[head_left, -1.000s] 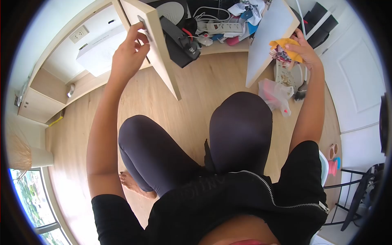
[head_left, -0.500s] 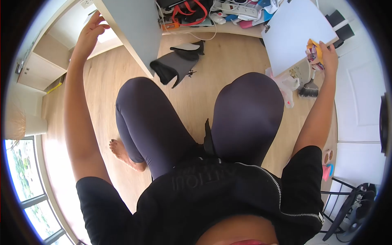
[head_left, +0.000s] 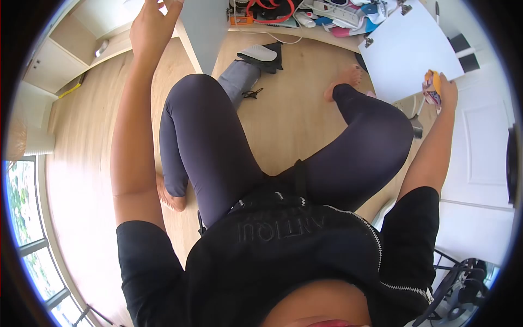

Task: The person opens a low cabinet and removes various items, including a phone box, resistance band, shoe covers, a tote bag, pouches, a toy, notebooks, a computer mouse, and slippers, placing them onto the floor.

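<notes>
My left hand [head_left: 154, 27] is at the top edge of the view beside the left cabinet door [head_left: 202, 32], its fingers partly cut off by the frame. On the right, my right hand [head_left: 448, 94] holds a crumpled orange and patterned cloth [head_left: 432, 89] at the outer edge of the open white cabinet door [head_left: 412, 52]. Between the doors, the low shelf holds a white power strip [head_left: 342, 16], red straps [head_left: 272, 18] and tangled cables. On the floor below lies a dark grey bag-like item [head_left: 238, 79] with a light grey piece [head_left: 257, 53] near it.
My bent legs [head_left: 212, 128] spread over the wooden floor [head_left: 289, 103], my right foot [head_left: 348, 79] near the cabinet. A broom [head_left: 417, 125] is under the right door. Open shelving [head_left: 71, 41] stands at the left, a white door [head_left: 485, 141] at the right.
Both cabinet doors have swung wider apart. The dark item that was by the left door now lies on the floor. My right leg has shifted outward, showing the foot; my right hand kept the cloth.
</notes>
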A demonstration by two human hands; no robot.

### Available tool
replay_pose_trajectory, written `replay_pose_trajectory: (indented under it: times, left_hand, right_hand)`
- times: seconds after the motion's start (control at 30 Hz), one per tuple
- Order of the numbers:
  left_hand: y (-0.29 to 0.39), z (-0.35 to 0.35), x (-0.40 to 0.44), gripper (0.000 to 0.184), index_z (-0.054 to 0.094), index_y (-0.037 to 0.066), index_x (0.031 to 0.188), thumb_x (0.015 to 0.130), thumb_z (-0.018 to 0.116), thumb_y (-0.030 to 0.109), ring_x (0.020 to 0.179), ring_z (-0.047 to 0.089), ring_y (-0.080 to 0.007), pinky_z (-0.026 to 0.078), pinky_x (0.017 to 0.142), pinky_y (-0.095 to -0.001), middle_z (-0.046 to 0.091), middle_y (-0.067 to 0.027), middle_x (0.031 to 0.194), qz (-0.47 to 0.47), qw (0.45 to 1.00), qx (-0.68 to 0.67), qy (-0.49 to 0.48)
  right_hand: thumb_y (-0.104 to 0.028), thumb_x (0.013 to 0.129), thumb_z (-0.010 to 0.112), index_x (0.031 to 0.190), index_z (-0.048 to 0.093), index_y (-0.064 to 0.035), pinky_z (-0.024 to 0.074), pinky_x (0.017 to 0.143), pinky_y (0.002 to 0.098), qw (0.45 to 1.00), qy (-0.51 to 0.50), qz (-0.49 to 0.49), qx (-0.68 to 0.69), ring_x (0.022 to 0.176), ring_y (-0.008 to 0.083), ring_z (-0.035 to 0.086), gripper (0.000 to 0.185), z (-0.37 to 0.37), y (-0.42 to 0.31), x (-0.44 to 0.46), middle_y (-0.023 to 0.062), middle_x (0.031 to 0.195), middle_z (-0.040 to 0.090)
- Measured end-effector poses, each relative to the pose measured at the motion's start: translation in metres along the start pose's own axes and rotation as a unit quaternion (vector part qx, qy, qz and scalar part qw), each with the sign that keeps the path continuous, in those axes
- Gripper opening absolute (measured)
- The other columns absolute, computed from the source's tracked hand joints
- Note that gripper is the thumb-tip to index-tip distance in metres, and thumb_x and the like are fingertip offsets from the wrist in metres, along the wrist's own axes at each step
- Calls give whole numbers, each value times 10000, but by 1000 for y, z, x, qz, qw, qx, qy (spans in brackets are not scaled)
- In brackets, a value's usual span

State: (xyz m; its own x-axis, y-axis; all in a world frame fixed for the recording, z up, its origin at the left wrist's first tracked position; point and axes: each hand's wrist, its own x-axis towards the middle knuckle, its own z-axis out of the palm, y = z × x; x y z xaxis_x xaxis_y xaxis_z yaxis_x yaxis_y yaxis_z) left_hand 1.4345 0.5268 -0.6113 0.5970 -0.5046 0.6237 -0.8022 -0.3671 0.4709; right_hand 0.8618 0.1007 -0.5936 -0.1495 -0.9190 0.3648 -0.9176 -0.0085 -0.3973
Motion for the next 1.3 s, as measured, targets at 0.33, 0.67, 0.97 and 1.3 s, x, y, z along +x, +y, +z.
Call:
replay_pose_trajectory:
  times: [0.33, 0.67, 0.97, 1.3]
  left_hand:
    - [-6, -2, 4, 532, 454, 26, 1208, 831, 612, 366, 1092, 547, -264, 426, 873, -358, 555, -140, 1201, -21, 1000, 7, 7]
    - [63, 198, -130, 828, 351, 123, 1356, 690, 725, 442, 1296, 308, -362, 325, 1020, -457, 373, -147, 1379, -16, 941, 140, -309]
    - [-20, 255, -164, 852, 331, 116, 1383, 681, 754, 348, 1099, 542, -392, 487, 860, -467, 489, -189, 1281, -225, 835, 245, -438]
    - [28, 225, -108, 280, 623, 7, 964, 720, 643, 142, 864, 632, -332, 502, 764, -385, 652, -159, 923, -167, 867, 74, -463]
  right_hand:
    - [-598, 721, 610, 1305, 440, 29, 405, 911, 354, 990, -59, -22, -128, 1099, 292, 549, 874, -28, -28, -62, 192, 1234, 549]
    - [-490, 781, 637, 1242, 538, -101, 463, 765, 296, 956, -245, -136, 87, 834, 197, 621, 611, 29, -122, -198, 92, 912, 633]
    - [-378, 834, 653, 1204, 557, -27, 480, 641, 242, 890, -375, -205, 161, 739, 130, 621, 518, 70, -105, -219, 90, 833, 608]
    - [-428, 810, 642, 1173, 583, -69, 499, 678, 298, 863, -440, -151, 199, 843, 229, 642, 513, 57, -115, -225, 133, 965, 628]
